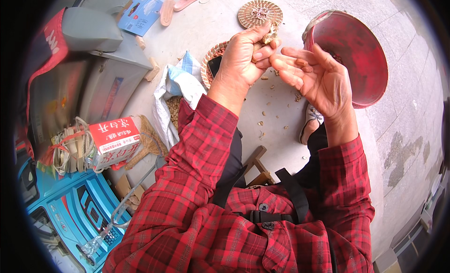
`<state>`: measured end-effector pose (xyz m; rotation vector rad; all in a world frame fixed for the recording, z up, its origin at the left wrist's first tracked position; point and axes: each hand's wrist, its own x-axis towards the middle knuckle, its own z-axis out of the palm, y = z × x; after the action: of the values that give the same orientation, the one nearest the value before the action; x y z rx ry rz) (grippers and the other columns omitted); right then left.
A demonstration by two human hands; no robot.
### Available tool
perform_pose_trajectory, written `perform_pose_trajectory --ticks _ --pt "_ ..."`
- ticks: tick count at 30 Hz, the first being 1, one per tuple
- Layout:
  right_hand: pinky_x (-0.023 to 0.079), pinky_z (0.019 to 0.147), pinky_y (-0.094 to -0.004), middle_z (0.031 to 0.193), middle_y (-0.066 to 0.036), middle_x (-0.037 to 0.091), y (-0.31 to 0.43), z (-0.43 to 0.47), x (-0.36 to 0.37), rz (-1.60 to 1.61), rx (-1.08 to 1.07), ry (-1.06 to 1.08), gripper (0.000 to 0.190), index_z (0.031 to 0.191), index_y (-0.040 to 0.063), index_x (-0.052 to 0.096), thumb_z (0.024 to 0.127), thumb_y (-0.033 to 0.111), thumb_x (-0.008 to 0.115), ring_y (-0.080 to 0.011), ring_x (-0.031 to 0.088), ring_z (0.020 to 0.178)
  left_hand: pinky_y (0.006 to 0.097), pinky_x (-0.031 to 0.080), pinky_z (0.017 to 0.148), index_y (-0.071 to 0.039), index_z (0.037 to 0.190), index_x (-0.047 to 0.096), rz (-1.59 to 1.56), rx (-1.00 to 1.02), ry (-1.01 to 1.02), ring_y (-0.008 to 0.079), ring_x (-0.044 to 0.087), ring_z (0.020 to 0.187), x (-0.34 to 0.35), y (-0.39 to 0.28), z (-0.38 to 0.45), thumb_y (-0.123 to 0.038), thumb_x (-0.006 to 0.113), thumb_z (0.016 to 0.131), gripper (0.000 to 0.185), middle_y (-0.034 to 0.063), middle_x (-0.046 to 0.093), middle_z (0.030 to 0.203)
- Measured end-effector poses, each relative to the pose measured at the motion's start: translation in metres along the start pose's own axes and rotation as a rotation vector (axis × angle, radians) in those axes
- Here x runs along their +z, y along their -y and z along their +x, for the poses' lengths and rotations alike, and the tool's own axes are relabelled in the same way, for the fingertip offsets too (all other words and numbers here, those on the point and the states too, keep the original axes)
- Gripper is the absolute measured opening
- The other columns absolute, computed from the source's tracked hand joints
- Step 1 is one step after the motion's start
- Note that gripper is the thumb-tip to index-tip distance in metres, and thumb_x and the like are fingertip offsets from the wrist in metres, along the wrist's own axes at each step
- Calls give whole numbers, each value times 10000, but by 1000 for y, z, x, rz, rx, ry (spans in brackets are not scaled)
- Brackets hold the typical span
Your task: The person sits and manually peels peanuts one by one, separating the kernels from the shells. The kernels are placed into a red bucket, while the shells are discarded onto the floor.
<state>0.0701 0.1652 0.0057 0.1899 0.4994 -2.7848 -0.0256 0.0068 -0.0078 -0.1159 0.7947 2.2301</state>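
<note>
My left hand (246, 55) is curled around unshelled peanuts, one of them a whole peanut (257, 48) behind the fingers. Between its thumb and forefinger is a broken-open peanut shell (270, 36). My right hand (318, 74) is turned palm up beside it, fingers slightly cupped, with reddish peanut kernels (304, 65) lying on the fingers. Below the left hand stands a woven basket (205, 63) with shelled kernels and a black phone (214, 66) in it. A white woven sack (185, 77) to the left holds unshelled peanuts (173, 109).
A red bucket (351, 55) with some kernels stands right of my right hand. A round woven lid (260, 12) lies on the floor beyond my hands. Shell bits (260, 123) are scattered below. At left are a red-and-white carton (114, 139), a straw brush (149, 139) and a blue plastic case (77, 216).
</note>
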Motion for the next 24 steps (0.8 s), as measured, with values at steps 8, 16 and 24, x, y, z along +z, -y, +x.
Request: perform_pose_trajectory --ticks 8,16,24 --pt "569 718 -276 967 -184 635 0 -5 -5 -275 -87 -32 297 1155 -131 507 938 72 497 -200 661 812 182 256 358 70 1022 530 39 16 103 44 337 404 2 -3 -3 -203 543 942 285 112 561 745" --pt "495 470 -211 796 -79 620 1 -3 -7 -286 -120 -41 238 1031 -80 573 957 134 499 -89 552 564 152 278 367 64 994 581 459 5 137 32 400 461 20 1 -19 -215 562 935 286 82 589 759" --pt "568 562 -259 867 -175 664 -1 -3 -2 -351 -149 -146 287 1018 -97 562 987 143 409 -175 655 659 130 282 367 16 901 604 573 38 81 3 404 452 23 11 -19 -133 627 891 151 3 561 679"
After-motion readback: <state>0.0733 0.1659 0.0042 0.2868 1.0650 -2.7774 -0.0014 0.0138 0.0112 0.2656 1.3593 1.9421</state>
